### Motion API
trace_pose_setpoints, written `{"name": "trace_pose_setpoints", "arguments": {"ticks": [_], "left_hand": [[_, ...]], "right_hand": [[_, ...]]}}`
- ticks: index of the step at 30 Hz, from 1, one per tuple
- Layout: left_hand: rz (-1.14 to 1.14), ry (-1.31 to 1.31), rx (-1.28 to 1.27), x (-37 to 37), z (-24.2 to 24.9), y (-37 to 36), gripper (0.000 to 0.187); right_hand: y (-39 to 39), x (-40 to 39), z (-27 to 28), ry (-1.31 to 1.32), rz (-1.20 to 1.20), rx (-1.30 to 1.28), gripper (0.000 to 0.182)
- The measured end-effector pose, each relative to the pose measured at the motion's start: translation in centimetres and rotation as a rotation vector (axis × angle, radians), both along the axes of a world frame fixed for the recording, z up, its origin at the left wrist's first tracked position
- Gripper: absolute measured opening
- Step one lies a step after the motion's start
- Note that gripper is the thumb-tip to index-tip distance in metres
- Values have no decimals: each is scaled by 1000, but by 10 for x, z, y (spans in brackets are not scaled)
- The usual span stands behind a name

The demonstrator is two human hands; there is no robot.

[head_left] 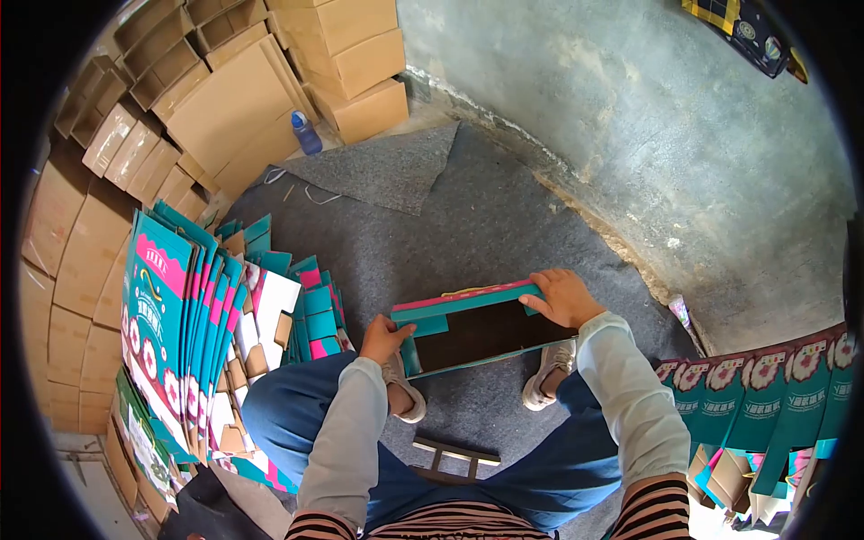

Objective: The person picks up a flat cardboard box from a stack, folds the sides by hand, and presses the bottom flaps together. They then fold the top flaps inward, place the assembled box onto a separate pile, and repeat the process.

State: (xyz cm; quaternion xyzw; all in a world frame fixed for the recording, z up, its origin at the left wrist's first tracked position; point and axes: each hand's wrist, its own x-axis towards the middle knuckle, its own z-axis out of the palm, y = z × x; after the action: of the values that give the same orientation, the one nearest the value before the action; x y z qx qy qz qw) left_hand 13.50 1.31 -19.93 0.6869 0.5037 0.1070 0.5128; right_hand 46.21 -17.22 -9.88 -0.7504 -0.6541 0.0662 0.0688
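A teal and pink cardboard box [430,325] is held between my two hands, its open side facing up and its inside dark. My left hand [383,339] grips the box's left end, with the thumb over the edge. At the far right corner, my right hand [564,298] is closed on the rim, fingers on the outer side and thumb inward. The box hangs above the dark floor mat, in front of my shoes [547,374].
Flattened teal boxes [157,319] lean in a stack at left. Brown cartons [369,63] stand behind, near a blue bottle [306,133]. More teal boxes [760,400] line the right side below a grey wall [648,135]. A small stool [455,457] shows between my legs.
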Motion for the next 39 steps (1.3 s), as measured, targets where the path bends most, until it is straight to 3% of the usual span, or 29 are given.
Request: {"name": "trace_pose_setpoints", "arguments": {"ticks": [4,7,10,13,16,19,22,28,31,37,39], "left_hand": [[119,-32,-104,1,28,-16,51],[189,-199,-242,-1,71,-34,46],[49,-211,-329,-12,73,-37,41],[-28,-223,-251,-16,66,-41,34],[81,-301,-284,-21,66,-41,29],[117,-381,-122,-25,47,-35,27],[-2,-326,141,-25,44,-37,27],[-99,-23,-95,-19,77,-44,29],[-235,-50,385,-24,52,-46,31],[-344,56,292,-6,101,-56,54],[-349,-89,195,-5,92,-53,54]], "right_hand": [[2,5,-4,60,-37,-82,64],[3,4,-1,106,-48,-189,66],[4,4,1,101,-43,-308,68],[7,1,4,75,-27,-396,70],[13,3,5,97,-30,-453,72],[20,4,4,79,-31,-496,74],[29,0,3,16,1,-518,78],[40,-12,-8,-177,67,-454,79],[43,-20,-13,-212,67,-448,76],[38,-27,-32,-303,127,-353,70],[36,-27,-36,-299,104,-324,68]]}}
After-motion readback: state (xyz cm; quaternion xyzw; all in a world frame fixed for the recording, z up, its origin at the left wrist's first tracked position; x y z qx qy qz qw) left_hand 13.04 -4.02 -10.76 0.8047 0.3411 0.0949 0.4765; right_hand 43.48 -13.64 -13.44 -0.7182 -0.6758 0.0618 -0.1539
